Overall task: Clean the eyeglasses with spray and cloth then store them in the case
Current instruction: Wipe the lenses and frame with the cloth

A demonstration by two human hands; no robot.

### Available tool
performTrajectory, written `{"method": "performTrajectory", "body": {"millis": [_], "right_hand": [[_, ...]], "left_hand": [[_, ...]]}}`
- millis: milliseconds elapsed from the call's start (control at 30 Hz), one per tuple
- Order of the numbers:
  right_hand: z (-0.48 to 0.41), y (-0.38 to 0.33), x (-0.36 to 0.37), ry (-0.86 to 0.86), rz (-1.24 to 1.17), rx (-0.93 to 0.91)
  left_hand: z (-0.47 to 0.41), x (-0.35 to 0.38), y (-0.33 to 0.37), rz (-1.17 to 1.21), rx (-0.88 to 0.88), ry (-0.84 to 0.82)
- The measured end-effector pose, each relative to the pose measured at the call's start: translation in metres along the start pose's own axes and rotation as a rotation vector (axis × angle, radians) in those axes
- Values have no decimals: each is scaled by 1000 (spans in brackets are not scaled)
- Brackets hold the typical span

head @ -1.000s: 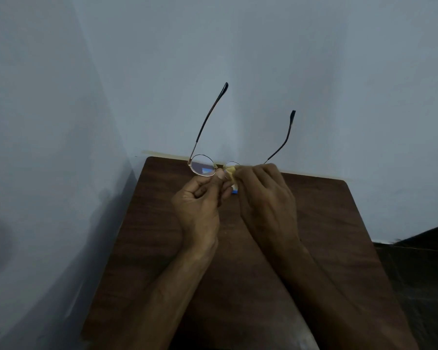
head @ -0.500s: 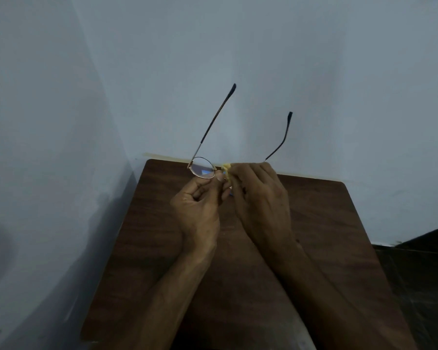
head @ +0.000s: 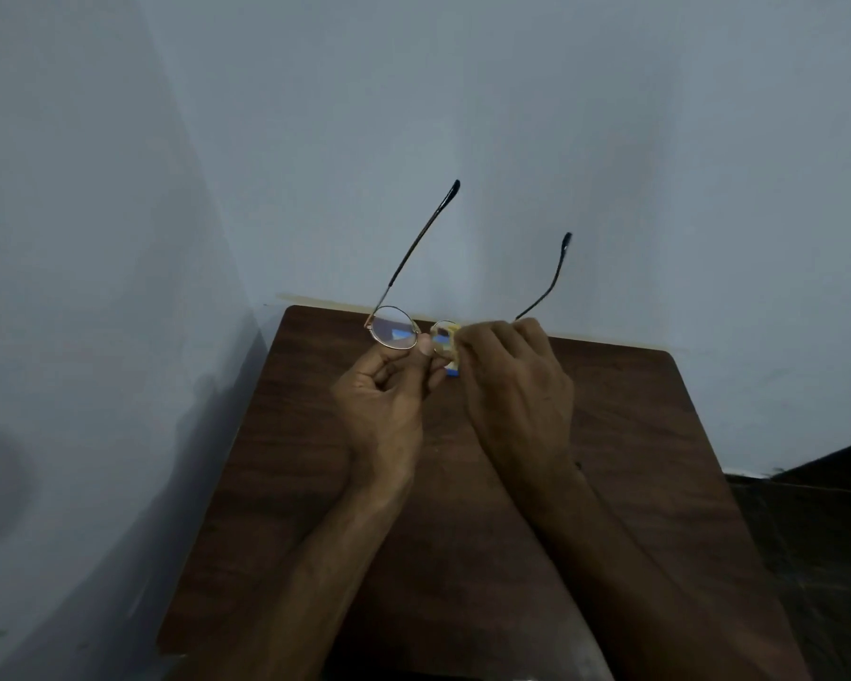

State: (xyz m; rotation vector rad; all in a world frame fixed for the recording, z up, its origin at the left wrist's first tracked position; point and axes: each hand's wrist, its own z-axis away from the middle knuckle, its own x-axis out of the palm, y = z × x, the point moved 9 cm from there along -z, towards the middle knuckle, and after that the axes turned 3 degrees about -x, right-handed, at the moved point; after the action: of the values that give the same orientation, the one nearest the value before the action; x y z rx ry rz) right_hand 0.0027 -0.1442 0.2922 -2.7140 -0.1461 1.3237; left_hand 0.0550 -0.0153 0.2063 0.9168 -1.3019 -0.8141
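Thin metal-framed eyeglasses (head: 393, 327) are held up over the far end of the wooden table (head: 286, 435), with both temple arms unfolded and pointing up toward the wall. My left hand (head: 384, 405) pinches the frame at the bridge, thumb just under the left lens. My right hand (head: 517, 395) pinches a small yellow cloth (head: 452, 336) around the right lens, which the fingers mostly hide. A small blue object (head: 453, 371) shows just below the cloth between my hands. Neither a spray bottle nor a case can be seen.
The dark brown table stands in a corner, with pale walls at its left and far sides. A dark floor (head: 816, 533) lies to the right of the table.
My right hand has shifted slightly right along the right lens with the cloth, so more of that lens and cloth shows. The glasses have tilted a little; my left hand keeps its hold.
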Motion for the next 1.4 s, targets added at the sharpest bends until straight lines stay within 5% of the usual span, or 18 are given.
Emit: {"method": "performTrajectory", "body": {"millis": [200, 367, 1400], "right_hand": [[0, -10, 10, -75, -179, 20], [-5, 0, 8, -48, -18, 16], [-19, -14, 23, -96, -102, -57]], "left_hand": [[-2, -3, -2, -59, 12, 28], [1, 3, -5, -12, -3, -10], [-18, -4, -13, -91, 11, 33]]}}
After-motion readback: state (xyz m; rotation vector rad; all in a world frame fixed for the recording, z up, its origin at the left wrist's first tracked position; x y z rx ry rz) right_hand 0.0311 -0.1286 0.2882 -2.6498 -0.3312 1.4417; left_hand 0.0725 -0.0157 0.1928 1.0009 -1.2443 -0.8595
